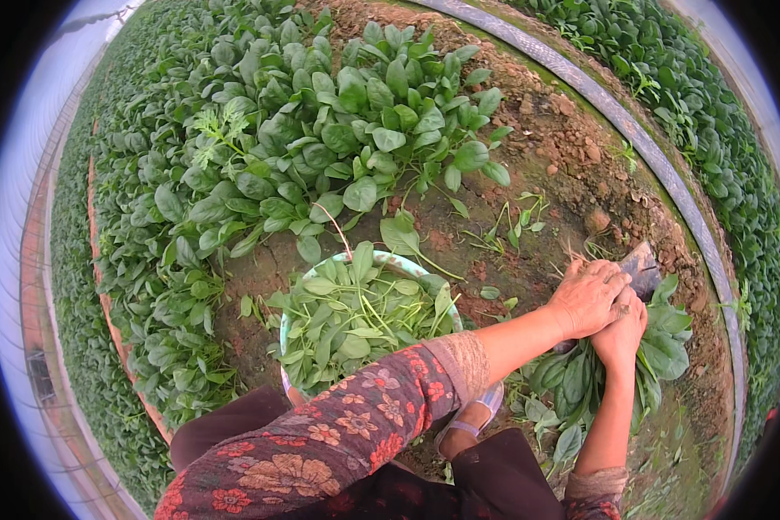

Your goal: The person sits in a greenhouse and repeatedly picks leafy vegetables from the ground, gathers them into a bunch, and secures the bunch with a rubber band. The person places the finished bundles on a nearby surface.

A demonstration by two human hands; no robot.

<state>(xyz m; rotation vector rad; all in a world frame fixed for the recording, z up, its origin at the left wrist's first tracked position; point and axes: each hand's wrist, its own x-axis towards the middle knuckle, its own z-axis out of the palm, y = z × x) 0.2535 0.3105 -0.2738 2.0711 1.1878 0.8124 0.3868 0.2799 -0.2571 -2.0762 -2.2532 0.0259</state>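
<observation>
A bunch of spinach (pixel 575 377) lies at the right, its leaves fanned toward me and to the right. My left hand (pixel 588 299) reaches across and closes over the stem end, where pale roots stick out past the knuckles. Against its fingers, my right hand (pixel 624 331) grips the same bunch from above. The two hands touch, and their fingertips are partly hidden. A dark flat piece (pixel 640 270), perhaps a blade, shows just beyond them; what holds it cannot be seen. Nearer my body stands a pale green basin (pixel 285 325) heaped with loose leafy greens (pixel 357 312).
Dense growing spinach (pixel 338 123) fills the bed ahead and left. A grey hose (pixel 598 97) curves along the right, with another planted bed (pixel 708 130) past it. Loose plants (pixel 510 224) and a single leaf (pixel 400 234) lie on the soil. My sandalled foot (pixel 471 422) is beside the basin.
</observation>
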